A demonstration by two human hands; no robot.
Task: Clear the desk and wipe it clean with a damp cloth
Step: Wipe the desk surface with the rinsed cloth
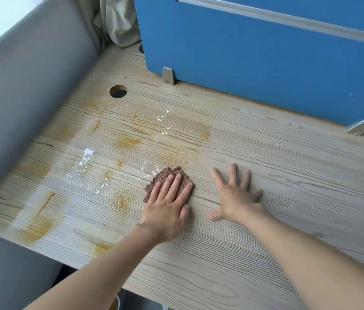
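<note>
- Two hands down on the surface (288,175), apart from each other, neither curled round anything.
- L hand (167,206): flat, fingers straight and close together, pressing on the brown cloth (173,171). Palm pressure, not a pinch. I reckon that spreads force over the whole pad so it scrubs instead of bunching.
- Cloth sits wadded small under my fingers, approx. mid-surface, right at the edge of the dirty zone. Only its far and left rims show past my fingertips. Damp or not: can't tell.
- R hand (237,198): fingers splayed, palm on bare wood just beside the cloth, not touching it, holding nothing. Prob. a brace so I can lean weight fwd onto the L.
- Mess lies left of the cloth: orange stains (127,142) in patches and streaks, white powder (87,155) scattered btw them, reaching out to the grey panel (31,86) and up toward the cable hole (118,91).
- Wood around the R hand looks clean, so I judge the clearing done and the wipe partway, w/ most of the stained area left.
- Next, my guess: push the cloth left into the nearest powder specks, pressing firmly, since the orange looks worked into the grain grooves.
- Risk: powder smears, or gets shoved into the cable hole or vs. the base of the blue partition (243,52).
</note>
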